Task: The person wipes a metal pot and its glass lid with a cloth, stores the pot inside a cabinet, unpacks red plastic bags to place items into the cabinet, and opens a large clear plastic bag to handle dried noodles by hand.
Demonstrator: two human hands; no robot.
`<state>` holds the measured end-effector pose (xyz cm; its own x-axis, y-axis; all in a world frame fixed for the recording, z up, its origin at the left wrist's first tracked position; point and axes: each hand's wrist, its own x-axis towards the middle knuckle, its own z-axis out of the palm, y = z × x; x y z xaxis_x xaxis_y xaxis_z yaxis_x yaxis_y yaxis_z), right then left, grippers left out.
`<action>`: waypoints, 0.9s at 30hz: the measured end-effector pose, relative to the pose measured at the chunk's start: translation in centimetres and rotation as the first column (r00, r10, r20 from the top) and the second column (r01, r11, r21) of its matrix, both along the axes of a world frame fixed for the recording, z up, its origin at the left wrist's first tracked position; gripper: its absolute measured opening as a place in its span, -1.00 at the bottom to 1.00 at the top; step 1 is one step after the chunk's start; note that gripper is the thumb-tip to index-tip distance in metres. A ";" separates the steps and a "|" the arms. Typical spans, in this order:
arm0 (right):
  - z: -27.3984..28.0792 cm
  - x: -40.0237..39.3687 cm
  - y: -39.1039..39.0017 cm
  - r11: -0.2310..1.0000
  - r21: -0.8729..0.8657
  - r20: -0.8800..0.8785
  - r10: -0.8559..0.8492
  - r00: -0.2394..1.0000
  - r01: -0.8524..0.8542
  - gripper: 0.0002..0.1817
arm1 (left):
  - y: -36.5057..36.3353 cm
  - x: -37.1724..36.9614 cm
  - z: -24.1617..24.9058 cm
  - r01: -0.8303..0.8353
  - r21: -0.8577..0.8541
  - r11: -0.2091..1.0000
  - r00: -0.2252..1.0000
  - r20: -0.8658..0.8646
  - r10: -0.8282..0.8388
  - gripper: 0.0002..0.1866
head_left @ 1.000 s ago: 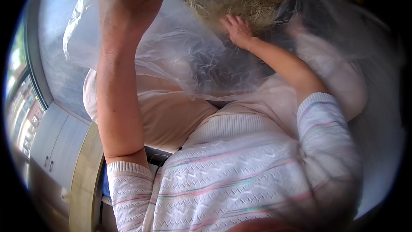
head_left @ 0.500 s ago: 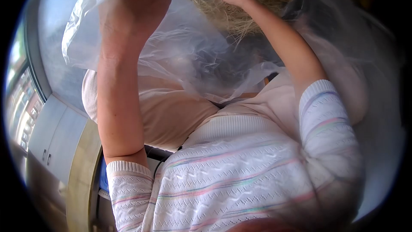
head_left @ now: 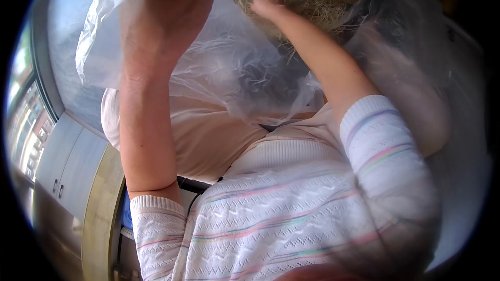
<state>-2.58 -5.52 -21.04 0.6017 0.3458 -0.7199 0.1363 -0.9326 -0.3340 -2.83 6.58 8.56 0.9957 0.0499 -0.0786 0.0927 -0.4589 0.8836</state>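
My left hand (head_left: 166, 10) is raised close to the camera at the top left, in front of a clear plastic sheet (head_left: 229, 62). The frame's top edge cuts off its fingers, so their grip is hidden. Farther away, my right hand (head_left: 266, 4) is closed with curled fingers against a mass of dry, straw-like strands (head_left: 307, 0). What lies inside that fist cannot be made out. The crumpled plastic spreads below the strands and over my lap.
Beige trousers (head_left: 203, 140) show under the plastic. At the left stand a pale cabinet (head_left: 65, 161) with two handles and a light wooden edge (head_left: 96, 218), beside a window (head_left: 28, 119). Part of a blue object (head_left: 126, 211) shows near my left elbow.
My right hand has moved a little left and down, nearer to me, along the strands, and its forearm has swung left. My left hand has barely shifted.
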 end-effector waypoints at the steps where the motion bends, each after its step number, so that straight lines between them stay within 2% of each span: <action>1: -2.2 -0.2 0.1 0.999 -0.006 0.028 -0.043 0.999 0.044 -0.75 | 0.2 -0.2 -1.4 -0.005 -0.078 0.997 0.998 0.059 0.010 -0.86; 2: -6.3 -0.7 0.3 0.996 -0.011 0.057 -0.087 0.995 0.088 -0.75 | 0.4 -0.2 -2.1 -0.006 -0.157 0.988 0.993 0.118 0.024 -0.87; 3: -8.6 -1.0 0.4 0.991 -0.015 0.086 -0.130 0.988 0.131 -0.76 | 0.7 -0.2 -1.9 0.043 -0.044 0.998 0.986 0.165 -0.036 -0.87; 5: -3.4 -0.3 -0.6 0.981 0.158 -0.021 -0.111 0.994 0.113 -0.75 | 1.1 0.1 -1.5 0.123 0.186 0.975 0.957 0.239 -0.167 -0.86; 6: -1.1 0.0 -1.2 0.964 0.243 -0.072 -0.093 0.993 0.108 -0.75 | 1.4 -0.1 -1.9 0.112 0.159 0.981 0.953 0.264 -0.151 -0.87; 9: -0.2 0.0 -3.3 0.896 0.380 -0.173 -0.176 0.969 0.230 -0.73 | 1.8 -0.1 -3.1 0.100 0.114 0.988 0.939 0.318 -0.132 -0.86; 10: 0.2 -0.2 -4.0 0.870 0.371 -0.209 -0.264 0.942 0.326 -0.76 | 1.8 0.1 -3.0 0.109 0.125 0.986 0.935 0.324 -0.145 -0.86; 13: 2.9 0.5 -6.1 0.872 0.215 -0.407 -0.329 0.852 0.439 -0.78 | 1.7 0.5 -2.2 0.126 0.228 0.965 0.923 0.330 -0.198 -0.86; 14: 3.8 0.7 -6.7 0.871 0.240 -0.409 -0.310 0.858 0.429 -0.81 | 1.4 0.7 -2.0 0.130 0.274 0.953 0.918 0.329 -0.220 -0.86; 17: 3.7 1.5 -7.7 0.909 0.271 -0.352 -0.212 0.912 0.316 -0.81 | 0.2 1.0 -2.5 0.134 0.063 0.989 0.942 0.301 -0.147 -0.86; 20: 0.0 1.3 -6.9 0.900 0.387 0.013 -0.223 0.975 0.201 -0.78 | 1.0 1.1 -3.3 0.128 -0.014 0.992 0.962 0.244 -0.120 -0.85; 22: -0.9 2.0 -5.0 0.942 0.277 0.000 -0.197 0.981 0.189 -0.76 | 0.8 0.6 -0.9 0.181 0.044 0.982 0.969 0.165 -0.186 -0.84; 23: -1.2 2.1 -3.8 0.959 0.220 -0.012 -0.182 0.983 0.180 -0.74 | 1.0 0.2 -0.9 0.157 0.119 0.980 0.974 0.146 -0.173 -0.84; 24: -1.0 2.4 -2.5 0.977 0.088 -0.081 -0.188 0.979 0.195 -0.73 | 1.1 -0.1 -0.9 0.134 0.194 0.972 0.979 0.127 -0.160 -0.84; 27: -3.2 1.5 0.0 0.989 -0.038 0.156 -0.139 0.978 0.146 -0.73 | 1.9 -2.0 -2.7 0.007 0.559 0.829 0.989 0.119 -0.089 -0.81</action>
<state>-1.13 -5.56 -24.22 0.7462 0.2154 -0.6299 0.0464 -0.9608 -0.2735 -4.79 8.46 5.86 0.9966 -0.0038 0.0818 -0.0427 -0.8765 0.4795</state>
